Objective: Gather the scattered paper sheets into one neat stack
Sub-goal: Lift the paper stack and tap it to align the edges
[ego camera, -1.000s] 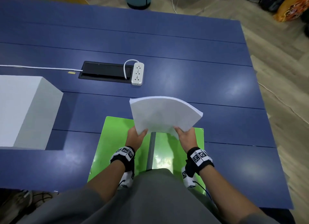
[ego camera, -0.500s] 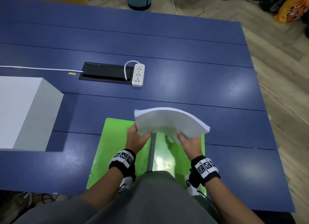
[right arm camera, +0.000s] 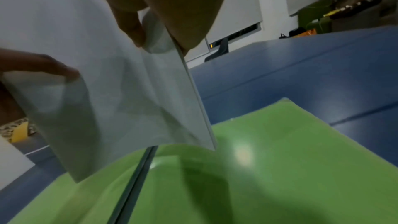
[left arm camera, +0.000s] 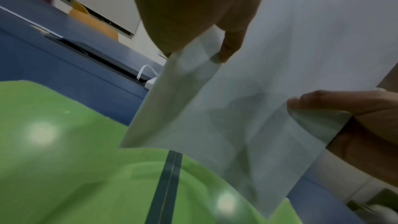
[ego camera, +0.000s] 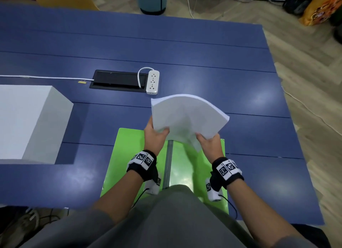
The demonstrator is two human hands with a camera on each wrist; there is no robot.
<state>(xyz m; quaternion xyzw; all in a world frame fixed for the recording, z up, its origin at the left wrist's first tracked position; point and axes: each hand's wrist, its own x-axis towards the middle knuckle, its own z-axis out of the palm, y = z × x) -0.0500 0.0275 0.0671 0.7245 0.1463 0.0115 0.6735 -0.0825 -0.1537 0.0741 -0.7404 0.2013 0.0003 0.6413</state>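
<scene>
A stack of white paper sheets [ego camera: 187, 118] hangs in the air above an open green folder [ego camera: 129, 155], bowed upward in an arch. My left hand [ego camera: 154, 135] grips its near left corner, thumb on top. My right hand [ego camera: 210, 143] pinches its near right corner. From below, the left wrist view shows the paper stack [left arm camera: 237, 117] held by my left hand [left arm camera: 215, 45], with the right hand's fingers [left arm camera: 323, 101] under the far corner. In the right wrist view the paper stack [right arm camera: 107, 91] sags over the green folder [right arm camera: 280, 159], pinched by my right hand [right arm camera: 150, 40].
The blue table [ego camera: 203, 59] carries a white box [ego camera: 27, 122] at the left, a black cable hatch [ego camera: 118, 81] and a white power strip [ego camera: 152, 82] behind the papers. A grey spine [ego camera: 169, 164] runs down the folder's middle. Wooden floor lies to the right.
The paper stack dipped lower half a second ago and now stands raised and tilted up again, still held by both hands over the folder.
</scene>
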